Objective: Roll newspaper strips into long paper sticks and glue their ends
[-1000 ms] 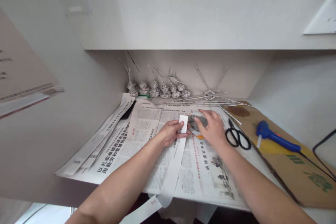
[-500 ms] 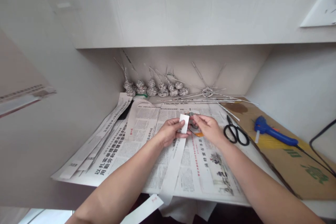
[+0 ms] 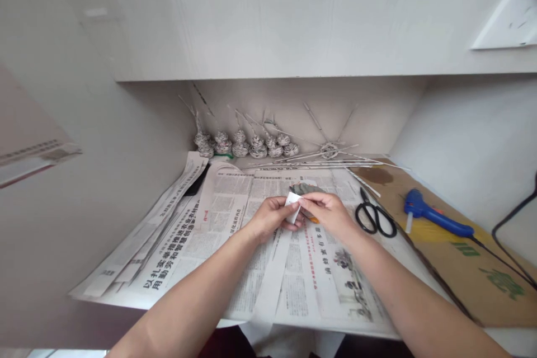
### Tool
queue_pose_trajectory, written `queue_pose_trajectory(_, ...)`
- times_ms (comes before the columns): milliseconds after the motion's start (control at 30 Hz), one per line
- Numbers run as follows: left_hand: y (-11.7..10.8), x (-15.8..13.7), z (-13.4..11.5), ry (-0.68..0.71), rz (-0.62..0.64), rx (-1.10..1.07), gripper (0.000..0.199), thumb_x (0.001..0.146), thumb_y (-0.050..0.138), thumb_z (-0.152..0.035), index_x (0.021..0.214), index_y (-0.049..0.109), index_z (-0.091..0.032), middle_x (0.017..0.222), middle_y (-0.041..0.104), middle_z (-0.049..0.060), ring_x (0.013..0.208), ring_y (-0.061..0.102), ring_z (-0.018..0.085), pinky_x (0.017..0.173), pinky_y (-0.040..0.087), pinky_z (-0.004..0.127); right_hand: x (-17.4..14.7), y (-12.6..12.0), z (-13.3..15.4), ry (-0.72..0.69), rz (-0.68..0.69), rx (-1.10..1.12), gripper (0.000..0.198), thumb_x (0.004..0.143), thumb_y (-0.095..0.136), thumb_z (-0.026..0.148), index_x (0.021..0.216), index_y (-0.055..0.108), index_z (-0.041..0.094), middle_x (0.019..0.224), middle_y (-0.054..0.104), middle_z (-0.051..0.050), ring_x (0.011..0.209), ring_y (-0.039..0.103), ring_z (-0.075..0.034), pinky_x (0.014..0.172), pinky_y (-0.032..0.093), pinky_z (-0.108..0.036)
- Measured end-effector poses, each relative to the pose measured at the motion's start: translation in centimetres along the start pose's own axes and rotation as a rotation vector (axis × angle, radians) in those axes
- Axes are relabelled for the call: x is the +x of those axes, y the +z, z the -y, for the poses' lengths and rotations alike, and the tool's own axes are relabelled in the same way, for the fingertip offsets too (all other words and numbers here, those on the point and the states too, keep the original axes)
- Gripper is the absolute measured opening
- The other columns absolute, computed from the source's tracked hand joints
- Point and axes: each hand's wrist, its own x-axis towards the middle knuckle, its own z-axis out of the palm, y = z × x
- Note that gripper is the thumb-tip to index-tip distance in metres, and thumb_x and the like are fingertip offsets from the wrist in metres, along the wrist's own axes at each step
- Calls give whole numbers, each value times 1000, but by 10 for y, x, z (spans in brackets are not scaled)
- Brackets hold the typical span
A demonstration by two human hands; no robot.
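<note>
My left hand [image 3: 277, 217] pinches the top end of a white paper strip [image 3: 272, 285], thumb in front and fingers behind. The strip hangs down over the newspaper [image 3: 235, 240] and past the table's near edge. My right hand [image 3: 325, 211] grips the strip's upper right corner between thumb and finger, touching the left hand's thumb. That corner looks bent over. Just behind my hands lies a greyish printed patch [image 3: 305, 188], with a bit of orange by the right fingers; I cannot tell what it is.
Black scissors [image 3: 375, 218] lie right of my hands. A blue glue gun [image 3: 436, 215] rests on a cardboard sheet [image 3: 457, 285]. Several woven paper gourds [image 3: 240, 144] line the back, beside thin rolled paper sticks [image 3: 319, 163]. Cut paper strips [image 3: 142, 229] are stacked at left.
My right hand has moved left onto the strip's end and now pinches its corner, which is bent over. The strip's loose lower tail has dropped out of view. The camera has shifted slightly.
</note>
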Motion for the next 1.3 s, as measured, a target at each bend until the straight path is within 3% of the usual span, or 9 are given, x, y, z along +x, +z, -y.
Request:
queue_pose_trajectory(100, 0, 0, -1, -6, -15, 9, 42, 74, 67, -47, 93, 66, -10, 74, 66, 8, 63, 63, 14, 54, 52, 22, 0, 0, 1, 9, -26, 26, 31, 74, 66, 46, 84, 72, 17, 69, 65, -3, 62, 56, -14, 59, 44, -27)
queue_pose_trajectory(200, 0, 0, -2, -19, -40, -5, 40, 74, 66, -46, 92, 65, -11, 72, 65, 7, 61, 63, 13, 53, 52, 21, 0, -4, 7, 27, -49, 96, 34, 77, 62, 46, 94, 70, 18, 69, 61, -1, 60, 53, -12, 58, 43, -26)
queue_pose_trajectory(333, -2, 0, -3, -48, -64, -40, 39, 75, 66, -46, 92, 65, -11, 71, 65, 6, 58, 63, 12, 50, 51, 20, -1, -7, 13, 122, 67, 163, 44, 75, 65, 46, 110, 67, 19, 72, 60, -1, 59, 50, -10, 53, 38, -24)
queue_pose_trajectory(467, -2, 1, -2, -54, -42, -35, 39, 74, 66, -46, 91, 65, -10, 71, 65, 6, 57, 63, 12, 47, 50, 19, -3, -2, 11, 146, 134, 160, 40, 74, 66, 47, 100, 71, 17, 68, 60, 0, 59, 48, -9, 53, 36, -23)
queue_pose_trajectory(733, -1, 0, -1, -59, -49, 30, 40, 74, 67, -47, 89, 64, -10, 67, 64, 5, 54, 63, 13, 43, 47, 19, -3, 0, 8, 117, 128, 75, 33, 74, 66, 44, 93, 73, 17, 67, 63, 0, 58, 49, -10, 55, 37, -25)
queue_pose_trajectory(1000, -2, -1, -4, -64, -21, 39, 40, 75, 64, -49, 85, 65, -10, 65, 62, 4, 51, 62, 12, 41, 45, 18, -2, -7, 6, 148, 230, 177, 33, 74, 67, 44, 90, 71, 16, 69, 62, -1, 59, 50, -9, 57, 39, -25)
queue_pose_trajectory(1300, 1, -3, -5, -44, -55, 127, 41, 74, 65, -49, 85, 64, -9, 67, 63, 6, 51, 61, 12, 44, 47, 20, -3, -1, 9, 184, 126, 161, 36, 67, 74, 43, 91, 73, 16, 61, 59, 0, 58, 50, -9, 54, 38, -24)
